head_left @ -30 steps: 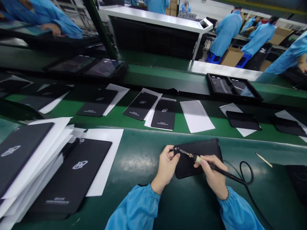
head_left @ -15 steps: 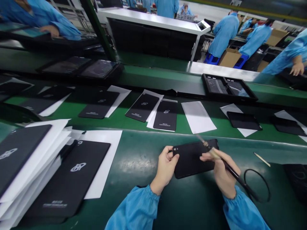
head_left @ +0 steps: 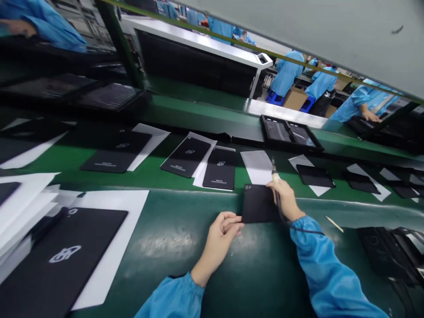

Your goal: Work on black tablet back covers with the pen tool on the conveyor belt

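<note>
A black tablet [head_left: 258, 204] is tilted over the near edge of the green belt, just below a white sheet [head_left: 255, 162]. At its lower left corner, my left hand [head_left: 221, 234] has its thumb and fingertips closed on the edge; the contact is small. My right hand [head_left: 285, 198] is wrapped round a soldering iron [head_left: 275, 176] with its tip pointing up and away. The same hand's fingers lie at the tablet's right edge, partly hiding it. From the iron a dark cord runs down over my right sleeve.
Black tablets [head_left: 219, 168] on white sheets line the green belt [head_left: 152, 179]. At left lie a large black tablet [head_left: 66, 260] and stacked sheets [head_left: 23, 216]. A small stick [head_left: 334, 223] and a black device [head_left: 374, 251] are at right. People in blue smocks work beyond.
The tablet has moved forward toward the belt, carried by my hands. The soldering iron now points more upright. My left hand has slid to the tablet's lower corner. The view has shifted.
</note>
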{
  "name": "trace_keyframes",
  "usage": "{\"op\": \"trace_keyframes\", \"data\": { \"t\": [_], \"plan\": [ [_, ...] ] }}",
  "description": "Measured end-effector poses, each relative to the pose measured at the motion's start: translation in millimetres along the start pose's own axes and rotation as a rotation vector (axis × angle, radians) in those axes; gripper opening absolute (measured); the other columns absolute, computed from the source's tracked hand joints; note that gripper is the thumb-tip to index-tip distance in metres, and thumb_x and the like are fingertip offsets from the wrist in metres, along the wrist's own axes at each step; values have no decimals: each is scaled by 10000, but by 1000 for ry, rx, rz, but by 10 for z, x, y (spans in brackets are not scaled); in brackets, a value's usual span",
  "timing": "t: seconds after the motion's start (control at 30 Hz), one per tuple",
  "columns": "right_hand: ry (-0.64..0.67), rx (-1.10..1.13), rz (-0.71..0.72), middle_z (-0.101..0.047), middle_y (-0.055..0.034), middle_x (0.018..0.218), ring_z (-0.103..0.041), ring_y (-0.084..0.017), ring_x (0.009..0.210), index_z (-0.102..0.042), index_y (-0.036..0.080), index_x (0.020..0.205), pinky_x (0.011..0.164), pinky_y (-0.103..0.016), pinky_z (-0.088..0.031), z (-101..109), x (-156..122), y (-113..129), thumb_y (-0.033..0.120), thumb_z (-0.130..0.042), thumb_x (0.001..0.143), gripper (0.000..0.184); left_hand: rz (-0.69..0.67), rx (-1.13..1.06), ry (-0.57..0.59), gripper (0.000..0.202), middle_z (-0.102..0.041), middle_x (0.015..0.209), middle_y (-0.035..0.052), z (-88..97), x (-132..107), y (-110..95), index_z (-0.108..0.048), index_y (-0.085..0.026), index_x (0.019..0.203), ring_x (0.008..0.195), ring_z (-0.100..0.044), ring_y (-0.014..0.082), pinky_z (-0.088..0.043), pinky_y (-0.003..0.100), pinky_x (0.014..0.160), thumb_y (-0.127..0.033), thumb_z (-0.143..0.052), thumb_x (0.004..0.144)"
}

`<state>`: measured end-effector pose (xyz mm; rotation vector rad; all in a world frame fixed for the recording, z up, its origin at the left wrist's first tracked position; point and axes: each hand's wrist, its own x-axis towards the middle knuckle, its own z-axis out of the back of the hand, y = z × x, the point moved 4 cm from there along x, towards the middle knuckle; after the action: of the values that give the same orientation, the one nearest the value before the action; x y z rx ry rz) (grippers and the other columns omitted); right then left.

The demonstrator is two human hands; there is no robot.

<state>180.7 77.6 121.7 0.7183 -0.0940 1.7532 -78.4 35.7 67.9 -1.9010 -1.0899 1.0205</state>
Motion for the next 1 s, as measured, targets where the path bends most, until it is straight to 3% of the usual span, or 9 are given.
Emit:
{"op": "trace_keyframes", "data": {
  "t": [0.1, 0.2, 0.3, 0.43, 0.57, 0.67, 0.8, 0.93, 1.0],
  "plan": [
    [-35, -44, -24, -667, -89, 901, -640, -256, 899, -722, 217, 1017, 837, -385, -516, 147, 338, -338, 176, -456, 932, 282, 7, -25, 17, 290, -761, 1043, 118, -23, 0, 10, -597, -193, 940, 870, -744, 219, -579, 336, 753, -276, -795, 745],
    [-79, -59, -31, -690, -112, 984, -635, -281, 985, -688, 198, 1034, 924, -429, -491, 140, 641, -414, 207, -438, 953, 263, -3, -29, 14, 263, -767, 1038, 120, -41, 2, 23, -596, -190, 925, 840, -750, 211, -577, 321, 729, -260, -780, 751],
    [-125, -48, -37, -681, -148, 1127, -618, -293, 1085, -646, 190, 1050, 986, -447, -469, -104, 769, -146, 260, -453, 973, 219, -43, -41, -23, 252, -772, 1007, 115, -50, -8, 33, -587, -191, 917, 807, -752, 215, -580, 325, 705, -281, -764, 763],
    [-85, 3, -14, -636, -152, 1262, -619, -273, 1120, -600, 209, 1079, 964, -411, -497, -679, 744, 567, 344, -546, 964, 185, -161, -19, -122, 219, -776, 900, 86, -35, -55, -4, -564, -197, 906, 736, -744, 207, -570, 328, 694, -302, -726, 802],
    [113, -12, -117, -491, -177, 1457, -397, -361, 1403, -534, 218, 1152, 1091, -631, -349, -1184, 748, 1115, 441, -605, 937, 318, -221, 30, -164, 125, -771, 865, 75, -1, -84, -53, -570, -191, 910, 741, -740, 198, -562, 326, 734, -254, -658, 847],
    [228, -31, -225, -429, -205, 1502, -278, -410, 1469, -500, 202, 1177, 1098, -747, -230, -1370, 773, 1228, 502, -636, 910, 424, -217, 23, -158, 102, -759, 844, 65, 17, -73, -65, -584, -187, 887, 743, -734, 200, -557, 318, 719, -231, -658, 833],
    [283, -43, -274, -408, -225, 1510, -267, -431, 1470, -486, 196, 1170, 1084, -776, -209, -1415, 791, 1185, 537, -653, 887, 474, -210, 4, -144, 117, -755, 834, 61, 15, -57, -62, -594, -186, 873, 716, -722, 195, -554, 318, 706, -233, -682, 812],
    [277, -40, -277, -436, -213, 1476, -297, -410, 1457, -492, 207, 1127, 1079, -771, -226, -1382, 790, 1151, 524, -678, 857, 456, -200, 21, -134, 127, -763, 852, 71, 12, -53, -49, -590, -183, 869, 710, -725, 197, -556, 325, 707, -247, -681, 808],
    [197, 2, -279, -501, -189, 1396, -393, -389, 1394, -509, 217, 1073, 1072, -744, -268, -1325, 784, 1152, 518, -684, 839, 420, -201, 31, -132, 123, -768, 871, 78, 21, -49, -48, -583, -182, 875, 720, -734, 201, -558, 326, 708, -253, -664, 816]
  ]
}}
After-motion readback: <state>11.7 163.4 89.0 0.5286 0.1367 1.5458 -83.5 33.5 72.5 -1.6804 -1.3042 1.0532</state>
